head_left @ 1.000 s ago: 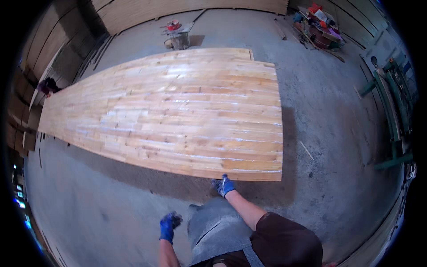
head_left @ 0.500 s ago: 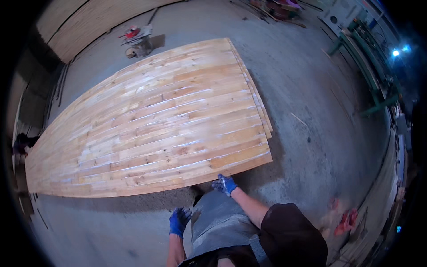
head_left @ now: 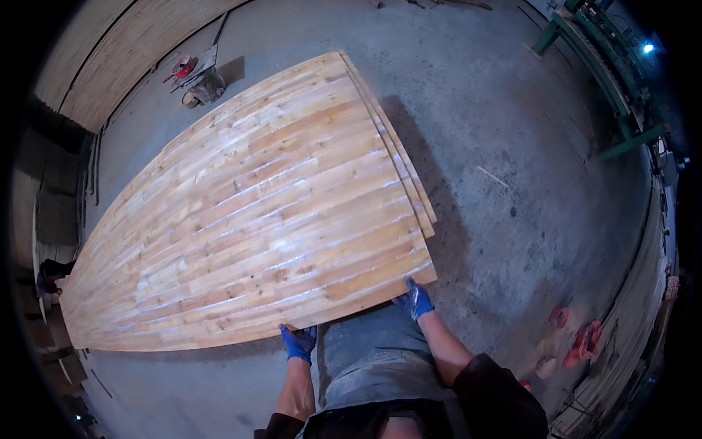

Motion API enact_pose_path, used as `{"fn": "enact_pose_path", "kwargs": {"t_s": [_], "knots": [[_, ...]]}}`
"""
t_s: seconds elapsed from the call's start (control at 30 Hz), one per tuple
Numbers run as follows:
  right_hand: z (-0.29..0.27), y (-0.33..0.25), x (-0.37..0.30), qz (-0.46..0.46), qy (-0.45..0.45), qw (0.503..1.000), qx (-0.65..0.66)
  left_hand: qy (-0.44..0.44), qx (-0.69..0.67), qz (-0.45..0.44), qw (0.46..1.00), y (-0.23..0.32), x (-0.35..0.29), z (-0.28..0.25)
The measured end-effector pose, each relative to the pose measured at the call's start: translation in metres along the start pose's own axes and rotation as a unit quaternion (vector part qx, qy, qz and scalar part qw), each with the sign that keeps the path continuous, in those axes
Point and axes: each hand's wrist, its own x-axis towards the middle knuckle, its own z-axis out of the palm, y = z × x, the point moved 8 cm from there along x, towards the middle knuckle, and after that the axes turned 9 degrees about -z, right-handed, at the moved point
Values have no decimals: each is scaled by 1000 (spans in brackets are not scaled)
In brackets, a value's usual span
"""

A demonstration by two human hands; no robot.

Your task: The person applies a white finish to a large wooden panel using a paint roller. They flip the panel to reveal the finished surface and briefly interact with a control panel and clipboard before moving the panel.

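Observation:
A large wooden panel (head_left: pixel 248 219) made of many glued strips stretches from in front of me to the far left, with whitish streaks along its seams. My left hand (head_left: pixel 298 342), in a blue glove, grips its near edge, thumb on top and fingers hidden beneath. Closer to the near right corner, my blue-gloved right hand (head_left: pixel 415 298) holds the same edge, its underside fingers also out of sight. At the right end, the edge of a second panel (head_left: pixel 420 197) sticks out from under the top one.
Another person (head_left: pixel 51 276) is at the panel's far left end. A bucket-like stand (head_left: pixel 208 84) with a red pot (head_left: pixel 184 67) stands beyond the panel. A green metal frame (head_left: pixel 592 66) is at the upper right, red items (head_left: pixel 583 344) lie on the floor, and stacked boards (head_left: pixel 110 66) line the upper left.
Both hands have reached the near edge and taken hold of the panel; the right hand moved rightward. The panel's right end now shows more of the lower panel, and my view has shifted.

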Motion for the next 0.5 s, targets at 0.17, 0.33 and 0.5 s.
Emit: {"fn": "enact_pose_path", "kwargs": {"t_s": [0.17, 0.33, 0.5], "knots": [[-6, -4, -6, 16, 21, 1000, 15, 80, -29, 21, 996, -6, 7, -7], [-10, -22, -6, -5, -7, 1000, -10, 96, -10, 20, 995, -16, 2, -2], [7, -46, -34, 8, -84, 996, -32, 86, 38, 61, 994, -19, -1, -9]]}}
